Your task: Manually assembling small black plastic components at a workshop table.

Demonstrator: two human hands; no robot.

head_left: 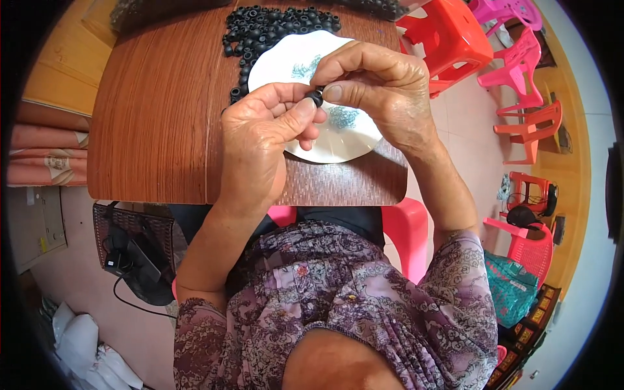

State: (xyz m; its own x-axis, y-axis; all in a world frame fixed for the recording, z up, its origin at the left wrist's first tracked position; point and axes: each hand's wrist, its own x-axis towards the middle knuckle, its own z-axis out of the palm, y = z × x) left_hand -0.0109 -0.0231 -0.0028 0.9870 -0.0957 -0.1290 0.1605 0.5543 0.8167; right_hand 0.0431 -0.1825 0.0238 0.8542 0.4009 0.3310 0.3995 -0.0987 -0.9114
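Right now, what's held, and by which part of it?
Left hand: small black rounded piece, pinched by its sides between thumb and fingers. Right hand: fingertips at its upper edge, grip unclear.

Left approach: the table offers an open lane up to the left hand. Far approach: black parts, heaped beyond the plate and strung along its left rim, obstruct. Right approach: the right hand spans the plate's right rim; a red stool stands past the table's right edge.
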